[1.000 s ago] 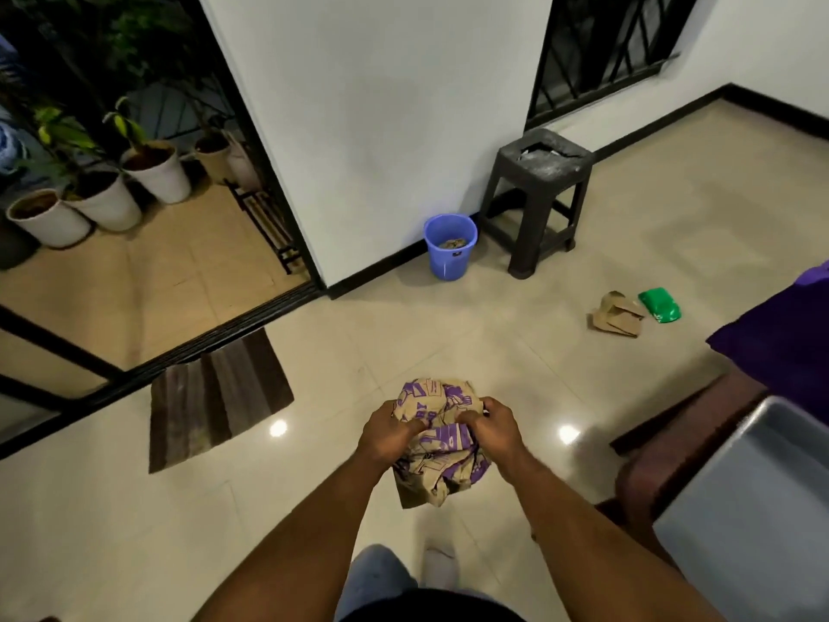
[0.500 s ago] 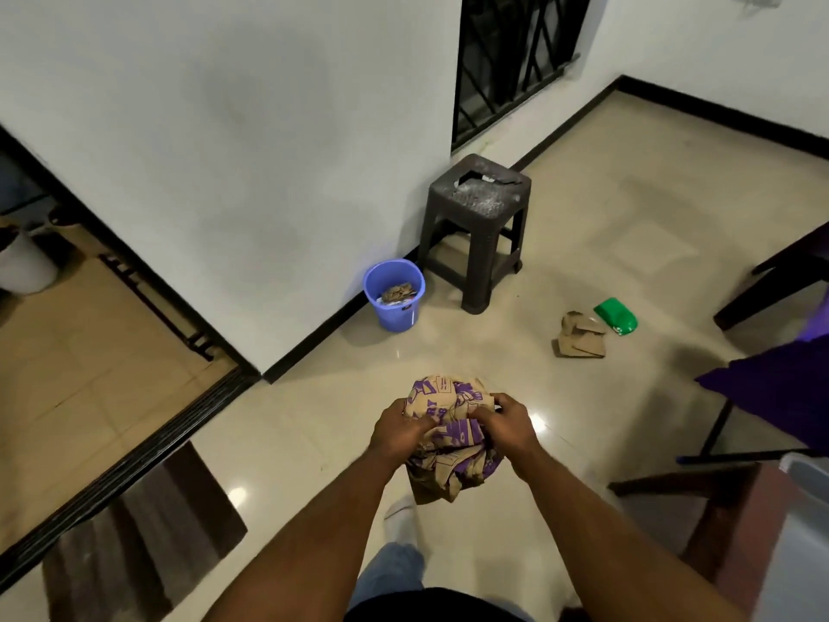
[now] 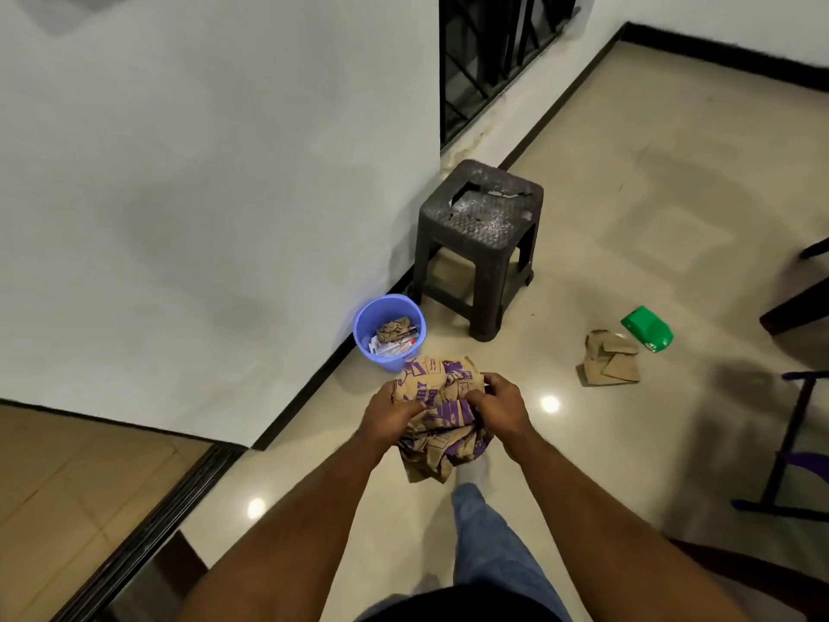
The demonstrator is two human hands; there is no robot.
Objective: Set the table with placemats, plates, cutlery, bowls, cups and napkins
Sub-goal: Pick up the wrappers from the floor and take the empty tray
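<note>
Wastebasket [image 3: 389, 333], blue, stands on the floor at the wall's foot, just ahead-left of the crumpled paper bag [image 3: 442, 417]. Left hand [image 3: 389, 417] and right hand [image 3: 502, 410], 2 curled grips, clutch the bag from either side; the left is nearer the basket.

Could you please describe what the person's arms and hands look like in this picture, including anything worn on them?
Both forearms are bare to the frame's lower edge, with no sleeves in view. The left hand and right hand wear no gloves, and no watch, bracelet or ring is visible on either. Lower down, blue jeans and a dark top show.
</note>
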